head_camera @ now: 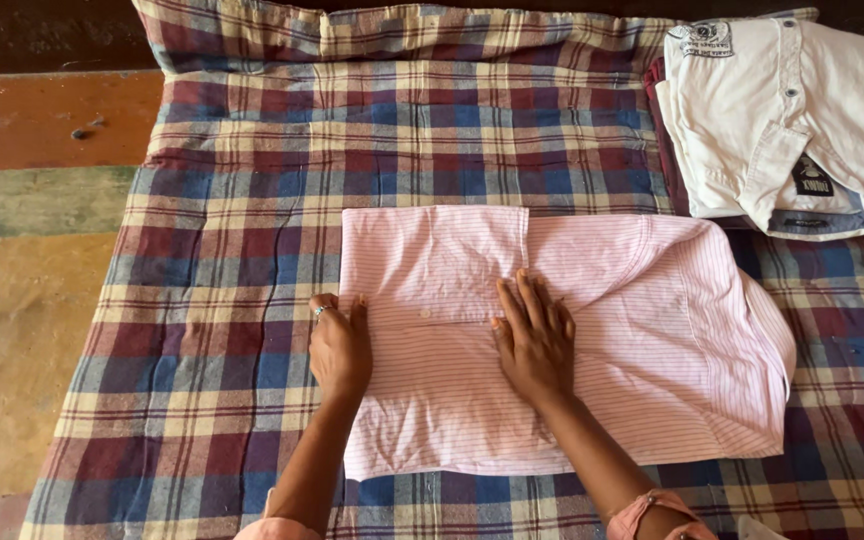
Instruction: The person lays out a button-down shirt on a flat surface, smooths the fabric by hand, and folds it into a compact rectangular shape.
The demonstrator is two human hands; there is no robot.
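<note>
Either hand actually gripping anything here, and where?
The left hand curls over the left edge of the folded pink striped cotton shirt; whether it grips cannot be told. The right hand presses flat mid-shirt, gripping nothing.

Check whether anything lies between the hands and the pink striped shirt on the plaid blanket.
Nothing visible does. The left hand rests at the left edge of the pink striped shirt, and the right hand lies flat on its middle, both touching it directly. The stack of folded shirts sits apart at the blanket's far right corner.
</note>
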